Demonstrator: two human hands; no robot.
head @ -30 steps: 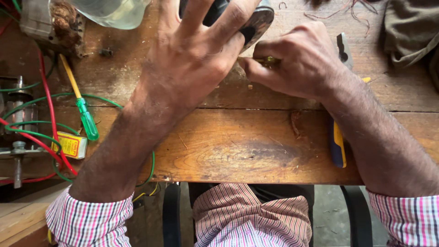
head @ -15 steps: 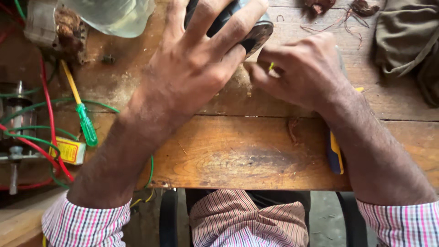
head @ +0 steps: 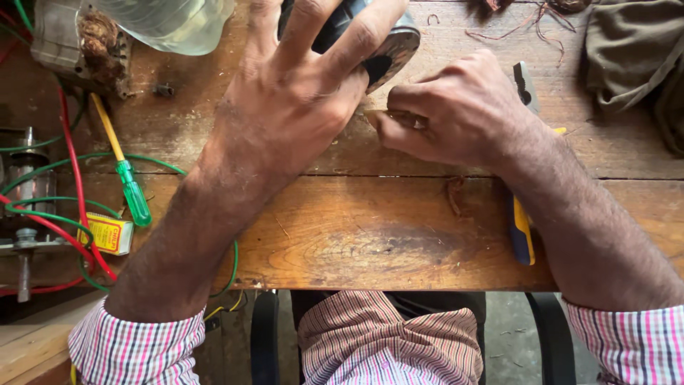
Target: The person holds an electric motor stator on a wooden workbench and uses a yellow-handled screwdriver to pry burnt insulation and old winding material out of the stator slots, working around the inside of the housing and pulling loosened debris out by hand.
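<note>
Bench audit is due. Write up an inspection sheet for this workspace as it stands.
Surface: worn wooden bench, stained and scratched, dust near the far edge.
Job's things: dark round metal part under the left hand; small pale piece pinched by the right hand.
Clutter: green-handled screwdriver, small yellow box, pliers with blue and yellow grips, clear plastic bottle, olive cloth, old motor part.
Hands: left hand spread over the round part; right hand closed in a pinch.
Cables: red and green wires looped at the left edge.
Surroundings: chair frame below the bench.
</note>
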